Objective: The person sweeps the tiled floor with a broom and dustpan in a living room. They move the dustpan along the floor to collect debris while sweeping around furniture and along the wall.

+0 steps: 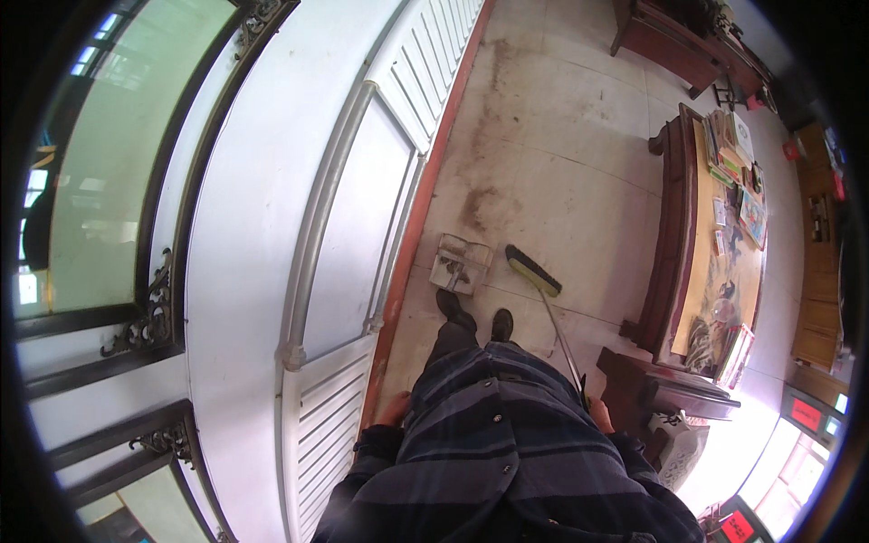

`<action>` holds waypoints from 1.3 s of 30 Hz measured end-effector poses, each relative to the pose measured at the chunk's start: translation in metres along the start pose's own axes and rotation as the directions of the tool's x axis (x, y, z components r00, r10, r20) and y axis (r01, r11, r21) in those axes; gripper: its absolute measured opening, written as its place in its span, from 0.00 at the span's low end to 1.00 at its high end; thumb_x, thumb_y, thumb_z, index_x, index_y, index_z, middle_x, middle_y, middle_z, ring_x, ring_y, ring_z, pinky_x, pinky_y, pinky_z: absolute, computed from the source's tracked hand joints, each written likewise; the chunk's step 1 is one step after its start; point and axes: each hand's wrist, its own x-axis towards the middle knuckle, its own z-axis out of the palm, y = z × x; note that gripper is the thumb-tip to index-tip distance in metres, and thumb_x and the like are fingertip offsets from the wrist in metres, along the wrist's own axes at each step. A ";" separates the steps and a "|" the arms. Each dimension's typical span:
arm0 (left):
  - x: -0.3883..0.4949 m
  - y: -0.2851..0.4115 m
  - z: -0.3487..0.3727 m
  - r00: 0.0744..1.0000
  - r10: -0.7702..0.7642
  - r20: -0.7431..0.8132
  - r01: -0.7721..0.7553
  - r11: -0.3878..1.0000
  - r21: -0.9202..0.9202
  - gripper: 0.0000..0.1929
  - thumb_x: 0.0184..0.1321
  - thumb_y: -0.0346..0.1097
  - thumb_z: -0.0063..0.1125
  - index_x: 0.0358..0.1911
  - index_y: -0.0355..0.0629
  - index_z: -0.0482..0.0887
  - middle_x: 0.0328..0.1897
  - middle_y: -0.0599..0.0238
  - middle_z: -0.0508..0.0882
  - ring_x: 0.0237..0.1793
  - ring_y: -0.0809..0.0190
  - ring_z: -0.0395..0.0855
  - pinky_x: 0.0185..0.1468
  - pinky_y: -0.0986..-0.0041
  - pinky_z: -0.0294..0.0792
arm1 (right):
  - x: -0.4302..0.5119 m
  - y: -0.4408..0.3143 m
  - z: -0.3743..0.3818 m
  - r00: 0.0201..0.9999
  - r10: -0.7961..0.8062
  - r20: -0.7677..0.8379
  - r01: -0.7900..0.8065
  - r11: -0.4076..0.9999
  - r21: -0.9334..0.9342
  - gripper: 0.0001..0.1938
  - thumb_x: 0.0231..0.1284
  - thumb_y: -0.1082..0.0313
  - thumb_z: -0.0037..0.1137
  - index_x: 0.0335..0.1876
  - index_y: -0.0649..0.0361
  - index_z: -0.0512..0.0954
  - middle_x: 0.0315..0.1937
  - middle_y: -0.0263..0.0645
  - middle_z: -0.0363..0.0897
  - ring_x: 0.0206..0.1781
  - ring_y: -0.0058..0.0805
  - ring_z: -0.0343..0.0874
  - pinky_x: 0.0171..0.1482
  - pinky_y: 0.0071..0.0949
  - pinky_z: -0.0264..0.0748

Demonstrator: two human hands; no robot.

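Note:
My right hand (600,415) is closed around the upper end of a broom's thin metal handle (562,339), beside my hip. The broom head (534,273), yellow-green with dark bristles, rests on the floor ahead of my right shoe (502,324). To its left lies a pale long-handled dustpan (478,252) with dark dirt in it. The dustpan's base is just in front of my left shoe (455,309). My left hand (394,409) hangs by my left side, partly covered by the striped shirt, and its fingers are hard to make out.
Dark dirt (481,207) streaks the tiled floor (584,176) beyond the dustpan. A white wall with slatted radiator covers (333,400) runs along my left. On the right stand a wooden table (686,298) bearing books and a dark wooden bench (631,380). Another red-brown furniture piece (658,41) is farther off.

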 end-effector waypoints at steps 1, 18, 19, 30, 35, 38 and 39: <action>0.011 -0.011 -0.006 0.999 0.031 0.017 -0.031 0.999 0.015 0.25 0.59 0.50 0.59 0.44 0.29 0.84 0.44 0.50 0.87 0.45 0.54 0.83 0.51 0.64 0.72 | 0.001 -0.003 -0.001 0.999 0.046 0.004 -0.046 0.999 0.003 0.15 0.55 0.61 0.55 0.41 0.66 0.78 0.35 0.60 0.80 0.46 0.59 0.79 0.48 0.48 0.73; 0.069 0.062 -0.077 0.998 -0.038 0.048 0.025 0.966 0.258 0.17 0.65 0.40 0.44 0.42 0.34 0.84 0.44 0.45 0.83 0.51 0.45 0.79 0.56 0.62 0.69 | 0.070 -0.154 -0.044 0.990 0.134 -0.041 -0.123 0.969 0.215 0.10 0.55 0.65 0.57 0.38 0.62 0.75 0.19 0.36 0.73 0.19 0.27 0.75 0.22 0.31 0.71; 0.069 0.067 -0.078 0.999 -0.009 0.051 -0.005 0.962 0.274 0.17 0.66 0.40 0.44 0.42 0.34 0.83 0.43 0.45 0.83 0.51 0.46 0.79 0.56 0.62 0.69 | 0.083 -0.160 -0.050 0.984 0.177 -0.010 -0.169 0.950 0.262 0.09 0.56 0.66 0.57 0.37 0.62 0.75 0.18 0.34 0.71 0.17 0.25 0.73 0.19 0.29 0.69; 0.194 0.094 -0.041 0.936 0.332 0.115 -0.347 0.820 0.455 0.11 0.58 0.40 0.54 0.34 0.39 0.80 0.26 0.54 0.78 0.27 0.48 0.76 0.31 0.57 0.67 | 0.200 -0.209 -0.179 0.965 0.219 0.145 -0.263 0.804 0.533 0.12 0.60 0.64 0.57 0.46 0.60 0.77 0.21 0.34 0.72 0.18 0.25 0.71 0.18 0.28 0.68; 0.268 0.240 0.001 0.958 0.257 0.124 -0.285 0.855 0.434 0.12 0.59 0.43 0.54 0.30 0.41 0.77 0.23 0.57 0.75 0.25 0.51 0.72 0.30 0.58 0.64 | 0.239 -0.198 -0.258 0.940 0.225 0.256 -0.340 0.667 0.663 0.11 0.60 0.62 0.57 0.37 0.63 0.76 0.21 0.34 0.71 0.19 0.24 0.70 0.19 0.30 0.66; 0.283 0.297 0.022 0.945 0.291 0.151 -0.328 0.831 0.450 0.13 0.60 0.45 0.54 0.28 0.42 0.75 0.22 0.59 0.73 0.24 0.52 0.69 0.29 0.58 0.62 | 0.245 -0.161 -0.278 0.945 0.154 0.290 -0.325 0.570 0.755 0.11 0.58 0.62 0.57 0.33 0.64 0.77 0.20 0.35 0.72 0.19 0.25 0.72 0.20 0.32 0.67; 0.287 0.312 0.027 0.939 0.302 0.162 -0.343 0.823 0.452 0.14 0.60 0.46 0.54 0.27 0.43 0.75 0.21 0.59 0.72 0.23 0.53 0.68 0.29 0.58 0.62 | 0.245 -0.145 -0.283 0.946 0.110 0.304 -0.314 0.540 0.781 0.11 0.58 0.62 0.56 0.32 0.64 0.78 0.20 0.35 0.73 0.19 0.26 0.73 0.20 0.33 0.67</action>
